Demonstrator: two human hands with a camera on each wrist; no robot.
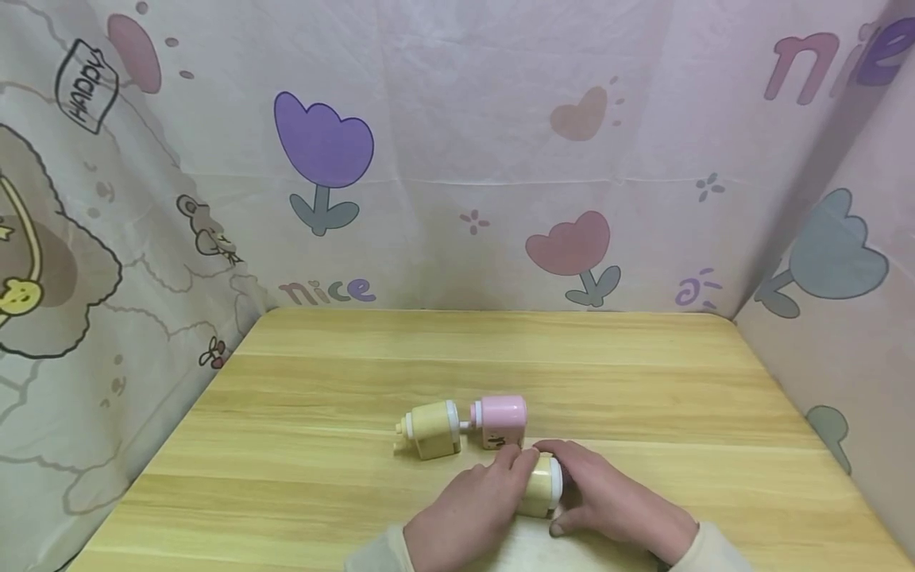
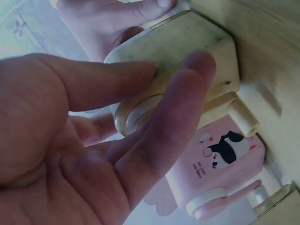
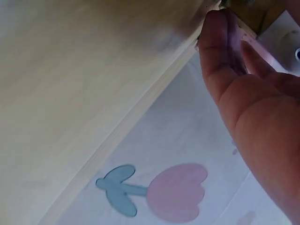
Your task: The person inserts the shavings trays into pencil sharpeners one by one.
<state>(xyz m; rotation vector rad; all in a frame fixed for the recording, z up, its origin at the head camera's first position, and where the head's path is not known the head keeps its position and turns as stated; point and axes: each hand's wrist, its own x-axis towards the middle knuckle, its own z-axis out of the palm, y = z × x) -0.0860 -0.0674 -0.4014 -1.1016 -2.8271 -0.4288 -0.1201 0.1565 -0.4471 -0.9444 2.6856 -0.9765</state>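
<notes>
Between both hands on the table is a yellow crank pencil sharpener (image 1: 541, 486) with a white end plate. My left hand (image 1: 472, 508) holds its crank end; in the left wrist view the thumb and fingers lie around that end, in front of its crank arm (image 2: 218, 108). My right hand (image 1: 615, 492) grips the other end, fingers at the far side and thumb near the front lower corner. In the right wrist view, fingers (image 3: 225, 56) partly hide the sharpener. Just behind stands a pink pencil sharpener (image 1: 503, 421) with a panda picture, its crank facing left.
A second yellow pencil sharpener (image 1: 434, 429) stands left of the pink one, close to its crank. All rest on a wood-grain table (image 1: 286, 492). A printed cloth (image 1: 443, 143) hangs along the table's back and sides.
</notes>
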